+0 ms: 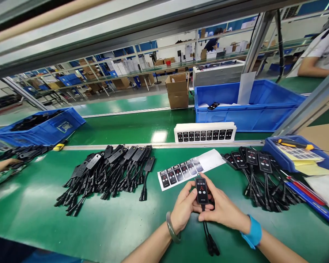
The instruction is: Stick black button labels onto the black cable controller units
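Between my two hands is a small black controller with a printed label face and two short cables hanging toward me. My left hand grips its left side, thumb against the edge. Fingers of my right hand close around the right side and the lower end. Just beyond lies a white label sheet with several black labels on its left part. A pile of black controllers with plain faces spreads to the left. On the right, several labelled controllers lie heaped with their cables toward me.
A white stack of label sheets stands behind. Blue bins sit at the back right and left. A small blue tray holds a yellow-black tool; pens lie beside it. At far left is another person's hand.
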Motion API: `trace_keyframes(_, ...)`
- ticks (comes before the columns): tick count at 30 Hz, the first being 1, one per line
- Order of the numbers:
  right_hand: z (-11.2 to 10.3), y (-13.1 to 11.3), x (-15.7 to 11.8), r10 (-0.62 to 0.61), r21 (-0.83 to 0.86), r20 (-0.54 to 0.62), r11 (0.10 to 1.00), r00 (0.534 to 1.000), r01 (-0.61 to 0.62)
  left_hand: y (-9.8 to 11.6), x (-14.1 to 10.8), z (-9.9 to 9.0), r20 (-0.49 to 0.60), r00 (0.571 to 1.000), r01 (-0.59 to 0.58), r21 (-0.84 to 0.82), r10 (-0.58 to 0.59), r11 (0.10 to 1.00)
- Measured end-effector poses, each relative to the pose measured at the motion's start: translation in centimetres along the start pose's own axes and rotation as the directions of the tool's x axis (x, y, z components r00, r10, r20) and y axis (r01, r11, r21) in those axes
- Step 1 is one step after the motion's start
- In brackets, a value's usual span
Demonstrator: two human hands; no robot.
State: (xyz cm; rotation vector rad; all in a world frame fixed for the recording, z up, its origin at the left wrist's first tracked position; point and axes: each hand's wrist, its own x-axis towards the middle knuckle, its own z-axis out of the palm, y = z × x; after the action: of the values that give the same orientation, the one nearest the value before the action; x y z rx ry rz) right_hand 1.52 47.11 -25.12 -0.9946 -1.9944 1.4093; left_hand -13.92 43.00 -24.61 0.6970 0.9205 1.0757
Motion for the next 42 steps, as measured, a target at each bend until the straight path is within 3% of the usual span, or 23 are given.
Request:
trace_keyframes(6,0.0,-0.1,0.1,-0.008,0.055,-0.086,0.998,0.996,0.013,-0.3,0.1,0.2,-0.013,0.999,-0.041,0.135,0.043,0.990)
trace_keyframes(10,0.3,0.0,0.2,-0.012,-0.029,-0.119,1.000,0.993,0.009,-0.8,0.3,0.1,-0.017,0.997,-0.065,0.238,0.071,0.969)
trace_keyframes(14,0.6,0.1,0.2,-0.064,-0.162,-0.144,0.986,0.988,0.041,-0.7,0.4,-0.1,-0.024,0.998,-0.060,0.179,0.065,0.982)
trace_keyframes(18,0.9,-0.1,0.0,-0.233,-0.369,-0.202,0.918,0.951,0.147,-0.3,0.6,-0.1,-0.076,0.996,-0.048,0.078,0.054,0.996)
trace_keyframes(21,0.6,-0.3,0.2,-0.316,-0.495,-0.198,0.849,0.928,0.184,-0.3,0.7,-0.1,-0.007,0.998,-0.058,0.007,0.058,0.998)
trace_keyframes(24,-1.5,-0.3,1.1,-0.380,-0.649,-0.267,0.750,0.886,0.126,-0.2,0.5,-0.5,0.027,0.990,-0.140,0.203,0.137,0.969)
trace_keyframes(26,-3.9,-0.2,1.7,-0.396,-0.763,-0.333,0.646,0.856,0.002,0.0,0.3,-1.0,0.064,0.959,-0.266,0.531,0.275,0.805)
trace_keyframes(29,-7.7,0.2,2.3,-0.344,-0.886,-0.393,0.389,0.853,-0.252,0.4,-0.1,-1.5,0.223,0.880,-0.378,0.865,0.420,0.332)
trace_keyframes(31,-9.6,0.2,2.4,-0.280,-0.906,-0.416,0.210,0.865,-0.368,0.5,-0.2,-1.6,0.267,0.866,-0.336,0.937,0.422,0.097)
trace_keyframes(33,-10.4,0.1,2.6,-0.255,-0.900,-0.436,0.112,0.863,-0.421,0.4,-0.1,-1.7,0.247,0.880,-0.246,0.968,0.406,-0.056)
trace_keyframes(35,-10.2,-0.1,3.3,-0.258,-0.900,-0.435,0.167,0.863,-0.404,0.2,0.2,-1.6,0.215,0.892,-0.167,0.974,0.398,-0.154)
trace_keyframes(39,-7.6,-0.3,6.5,-0.211,-0.829,-0.284,0.545,0.936,-0.129,-0.2,0.5,-1.6,0.196,0.896,-0.105,0.966,0.399,-0.238)
trace_keyframes(42,-5.2,0.1,9.4,-0.212,-0.753,-0.204,0.658,0.956,-0.015,-0.3,0.6,-1.7,0.192,0.899,-0.097,0.964,0.393,-0.249)
